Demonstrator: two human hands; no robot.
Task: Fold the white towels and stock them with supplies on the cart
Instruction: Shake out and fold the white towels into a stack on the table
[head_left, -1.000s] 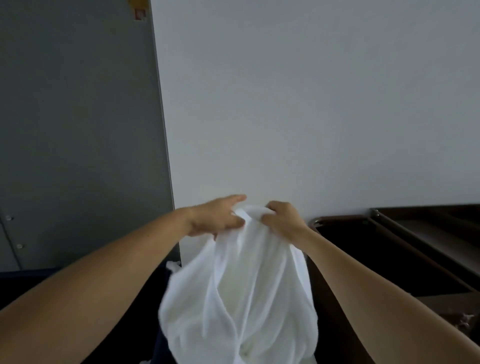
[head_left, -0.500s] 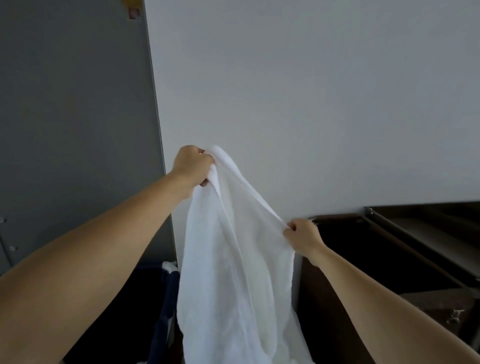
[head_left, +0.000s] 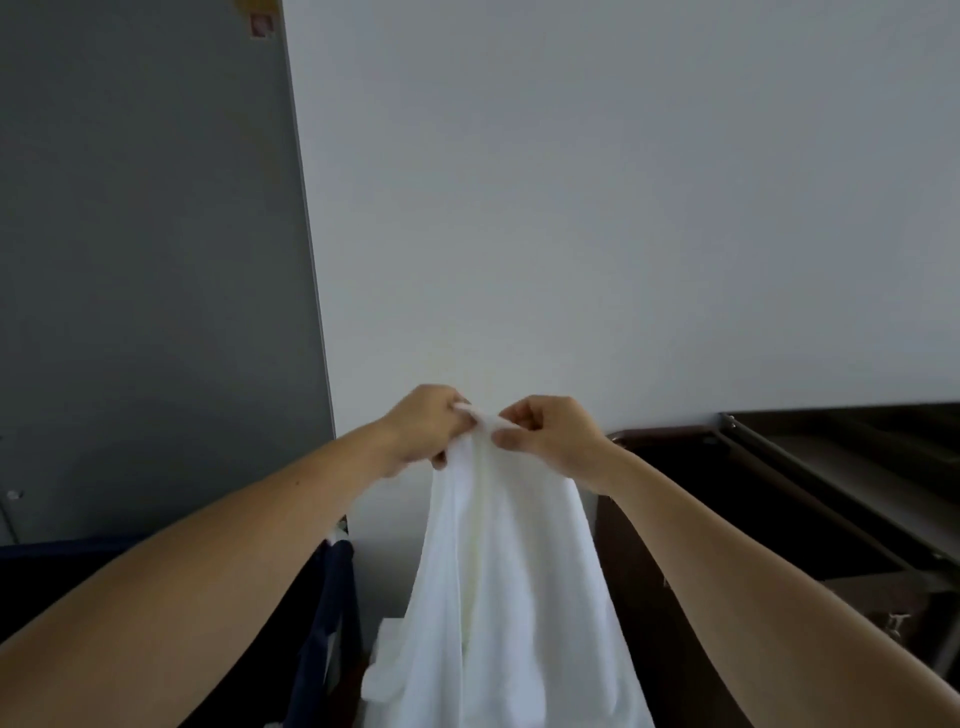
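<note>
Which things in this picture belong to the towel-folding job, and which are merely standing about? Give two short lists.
Part of the job:
white towel
left hand and right hand, both pinching its top edge
dark brown cart

Merely there:
grey panel
white wall
dark blue fabric

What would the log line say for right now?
white towel: hangs unfolded | left hand: pinches top edge | right hand: pinches top edge

Dim, soft light; wide-angle edge distortion
</note>
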